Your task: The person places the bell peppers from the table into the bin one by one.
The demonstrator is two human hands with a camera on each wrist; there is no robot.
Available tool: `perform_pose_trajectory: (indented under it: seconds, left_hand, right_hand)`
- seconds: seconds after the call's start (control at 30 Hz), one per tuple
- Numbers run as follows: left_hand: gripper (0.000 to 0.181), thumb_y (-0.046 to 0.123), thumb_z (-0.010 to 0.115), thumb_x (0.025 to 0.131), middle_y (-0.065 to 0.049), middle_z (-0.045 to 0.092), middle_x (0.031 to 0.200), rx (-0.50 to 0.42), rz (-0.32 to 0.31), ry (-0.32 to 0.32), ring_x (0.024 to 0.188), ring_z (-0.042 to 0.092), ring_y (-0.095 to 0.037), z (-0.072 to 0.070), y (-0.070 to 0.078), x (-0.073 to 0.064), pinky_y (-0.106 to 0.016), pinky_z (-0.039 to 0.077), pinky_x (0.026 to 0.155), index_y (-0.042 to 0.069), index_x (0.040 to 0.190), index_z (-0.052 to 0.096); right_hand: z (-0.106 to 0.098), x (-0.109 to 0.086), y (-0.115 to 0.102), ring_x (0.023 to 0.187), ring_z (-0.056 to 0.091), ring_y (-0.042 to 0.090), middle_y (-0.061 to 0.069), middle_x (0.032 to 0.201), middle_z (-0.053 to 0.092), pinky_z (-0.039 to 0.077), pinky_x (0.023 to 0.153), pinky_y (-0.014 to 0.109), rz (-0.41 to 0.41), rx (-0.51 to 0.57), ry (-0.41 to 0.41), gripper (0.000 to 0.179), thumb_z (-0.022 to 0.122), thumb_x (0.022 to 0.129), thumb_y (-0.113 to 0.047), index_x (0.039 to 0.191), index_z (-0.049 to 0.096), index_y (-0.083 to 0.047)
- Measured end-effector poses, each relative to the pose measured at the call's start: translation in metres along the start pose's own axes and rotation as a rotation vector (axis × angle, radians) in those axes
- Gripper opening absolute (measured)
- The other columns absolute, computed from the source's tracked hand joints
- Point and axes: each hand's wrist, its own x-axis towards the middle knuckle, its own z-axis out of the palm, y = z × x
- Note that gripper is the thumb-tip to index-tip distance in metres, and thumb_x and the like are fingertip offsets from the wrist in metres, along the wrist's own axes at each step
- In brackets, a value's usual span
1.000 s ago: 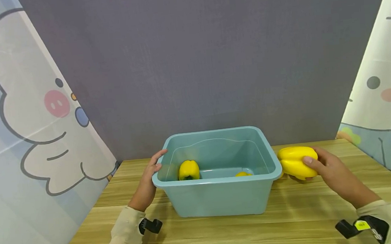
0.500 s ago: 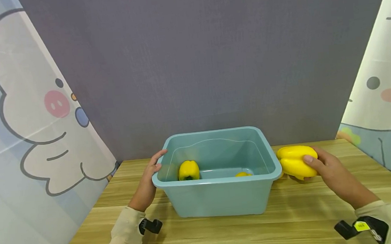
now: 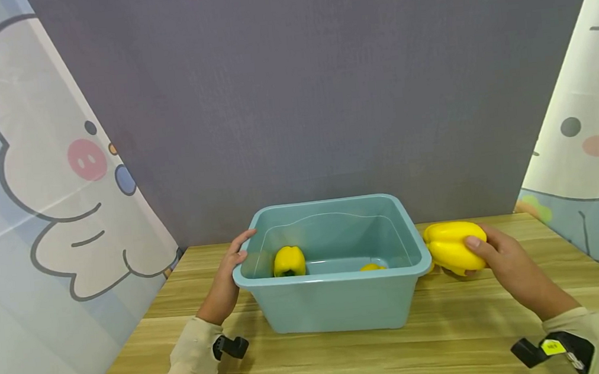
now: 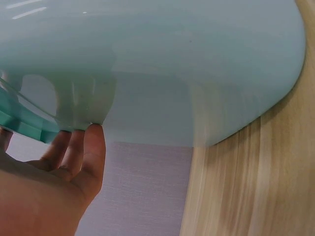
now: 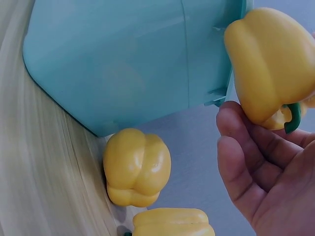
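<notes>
**Gripping one pepper beside the box, bracing the opposite rim**

Gripping a yellow pepper (image 3: 451,242) in the right hand (image 3: 512,263), just right of the box (image 3: 342,305) and at about rim height. Laying the thumb over the top and curling the fingers beneath, presumably to bear the weight. Gripping close to the green stem (image 5: 294,118), leaving the broad body pointing toward the box. Not confirming contact with the rim.

Resting the left hand (image 3: 226,281) at the box's left end, with digits nearly straight against the rim and outer wall, grasping nothing. Likely steadying the box against sliding.

Counting two more inside the box: a left-end pepper (image 3: 289,261), and a half-hidden pepper (image 3: 373,266) toward the right, mostly screened by the near wall.

Recording two others right of the box, apparently resting on the table (image 3: 321,369): a nearer pepper (image 5: 138,164) just beside the wall and a farther pepper (image 5: 172,223), probably lying there for easy right-hand reach.
</notes>
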Motion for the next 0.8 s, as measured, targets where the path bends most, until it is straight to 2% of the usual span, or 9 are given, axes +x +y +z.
perform_pose_trajectory:
  seconds: [0.3, 0.57, 0.8]
  left_hand:
    - [0.055, 0.034, 0.032, 0.105, -0.008, 0.016, 0.162, 0.002, 0.002, 0.000, 0.134, 0.031, -0.045, -0.0015, -0.0005, -0.0008, -0.054, 0.035, 0.101, 0.017, 0.157, 0.026]
    - [0.056, 0.034, 0.033, 0.105, -0.008, 0.016, 0.162, -0.003, -0.001, 0.008, 0.133, 0.031, -0.045, -0.0010, -0.0007, -0.0003, -0.054, 0.035, 0.100, 0.016, 0.157, 0.026]
    - [0.057, 0.034, 0.033, 0.105, -0.008, 0.016, 0.162, -0.003, 0.000, 0.007, 0.133, 0.032, -0.044, -0.0003, -0.0009, 0.0007, -0.053, 0.036, 0.100, 0.015, 0.158, 0.026]
  right_hand:
    - [0.0014, 0.0001, -0.0006, 0.075, 0.061, 0.025, 0.009, 0.092, 0.059, 0.054, 0.065, 0.031, 0.038, 0.000, -0.003, 0.021, 0.039, 0.108, -0.013, 0.120, 0.051, -0.001]
    - [0.0005, 0.0009, -0.0039, 0.072, 0.059, 0.024, 0.010, 0.090, 0.058, 0.053, 0.065, 0.031, 0.010, 0.025, 0.015, 0.020, 0.038, 0.108, -0.012, 0.120, 0.052, -0.007]
    - [-0.0004, 0.0010, -0.0050, 0.073, 0.061, 0.024, 0.010, 0.091, 0.058, 0.054, 0.066, 0.030, 0.028, 0.023, 0.031, 0.020, 0.037, 0.109, -0.013, 0.122, 0.052, -0.008]
